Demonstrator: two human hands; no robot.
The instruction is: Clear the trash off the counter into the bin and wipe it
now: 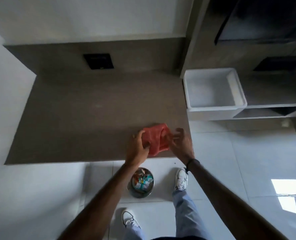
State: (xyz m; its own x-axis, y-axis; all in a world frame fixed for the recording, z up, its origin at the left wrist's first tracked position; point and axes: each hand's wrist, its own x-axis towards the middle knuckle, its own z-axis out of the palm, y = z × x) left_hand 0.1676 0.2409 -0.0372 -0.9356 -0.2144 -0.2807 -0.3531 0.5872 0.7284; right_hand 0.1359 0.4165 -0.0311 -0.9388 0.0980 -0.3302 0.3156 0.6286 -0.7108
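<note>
A red cloth (155, 138) lies bunched on the grey-brown counter (84, 115) near its front right corner. My left hand (138, 146) grips the cloth's left side and my right hand (180, 142) holds its right side, so the cloth is stretched between them. On the floor below the counter's front edge stands a round metal bin (141, 194). Inside it are several crumpled wrappers (142, 181), white, teal and orange.
A white square tub (213, 89) sits on a shelf right of the counter. A black socket plate (98, 61) is on the back wall. White cabinets flank the counter. My two white shoes (181, 178) stand on the pale tiled floor beside the bin.
</note>
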